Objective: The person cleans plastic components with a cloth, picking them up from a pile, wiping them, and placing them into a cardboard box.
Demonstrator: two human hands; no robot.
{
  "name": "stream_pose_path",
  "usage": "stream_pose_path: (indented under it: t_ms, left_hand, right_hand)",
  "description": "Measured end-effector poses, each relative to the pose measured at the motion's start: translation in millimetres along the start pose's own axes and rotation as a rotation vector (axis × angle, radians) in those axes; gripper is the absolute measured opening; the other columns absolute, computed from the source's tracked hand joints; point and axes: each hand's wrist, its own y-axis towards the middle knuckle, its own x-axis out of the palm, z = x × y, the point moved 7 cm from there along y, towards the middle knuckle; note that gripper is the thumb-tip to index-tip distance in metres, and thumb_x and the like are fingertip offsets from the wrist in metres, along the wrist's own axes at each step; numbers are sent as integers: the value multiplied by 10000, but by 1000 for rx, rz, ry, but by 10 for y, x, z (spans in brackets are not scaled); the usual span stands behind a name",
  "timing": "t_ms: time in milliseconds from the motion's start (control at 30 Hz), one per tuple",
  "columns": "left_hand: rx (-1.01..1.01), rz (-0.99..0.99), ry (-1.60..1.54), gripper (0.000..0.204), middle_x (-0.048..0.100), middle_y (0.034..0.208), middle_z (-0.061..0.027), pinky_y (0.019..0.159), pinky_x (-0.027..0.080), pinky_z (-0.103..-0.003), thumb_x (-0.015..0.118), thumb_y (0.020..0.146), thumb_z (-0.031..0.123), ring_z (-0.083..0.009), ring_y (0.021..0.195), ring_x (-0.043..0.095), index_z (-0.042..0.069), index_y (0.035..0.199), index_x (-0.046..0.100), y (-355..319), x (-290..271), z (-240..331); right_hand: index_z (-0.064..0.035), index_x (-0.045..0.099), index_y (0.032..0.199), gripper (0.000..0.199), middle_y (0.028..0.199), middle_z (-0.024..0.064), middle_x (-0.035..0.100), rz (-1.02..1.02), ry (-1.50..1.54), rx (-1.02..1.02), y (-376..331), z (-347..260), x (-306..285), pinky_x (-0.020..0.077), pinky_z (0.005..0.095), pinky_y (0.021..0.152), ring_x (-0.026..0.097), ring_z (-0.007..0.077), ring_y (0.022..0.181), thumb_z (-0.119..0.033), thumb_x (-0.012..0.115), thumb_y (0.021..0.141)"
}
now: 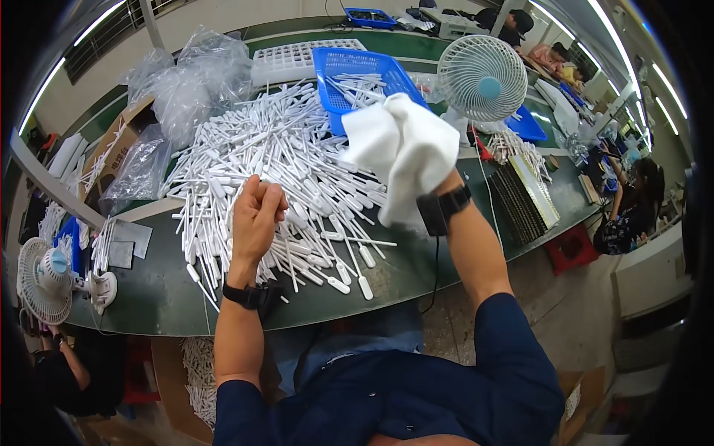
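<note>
A big heap of white plastic sticks (253,141), each with a wider rounded end, covers the middle of the green table. My left hand (256,219) is over the near part of the heap, its fingers curled closed. Whatever it may hold is hidden. My right hand (449,183) is raised at the right of the heap, gripping a crumpled white cloth (401,141). The cloth hides most of its fingers. Behind the cloth stands a blue plastic basket (325,82) with more of the sticks inside.
A fan (483,78) stands beyond my right hand; another fan (46,279) is at the left edge. Clear plastic bags (186,82) and a cardboard box (111,160) lie left of the heap. Dark ridged strips (524,197) lie right. Other people (639,197) sit nearby.
</note>
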Motion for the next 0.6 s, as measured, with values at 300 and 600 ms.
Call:
stream_pose_path:
  t_ms: [300, 600]
  left_hand:
    - [-83, -34, 109, 239, 589, 699, 16, 578, 401, -208, 604, 1000, 176, -42, 617, 512, 31, 811, 584, -172, 150, 356]
    - [-97, -160, 376, 224, 570, 662, 14, 577, 392, -248, 639, 966, 149, -53, 620, 483, -6, 808, 601, -527, 518, 452]
  right_hand:
    - [-43, 593, 1228, 425, 1143, 103, 665, -59, -1113, -488, -76, -115, 308, 484, 350, 888, 635, 250, 998, -252, 686, 869]
    - [-71, 592, 1191, 469, 1120, 81, 660, -379, -1102, -130, -479, -847, 686, 469, 363, 905, 618, 235, 1041, -245, 762, 790]
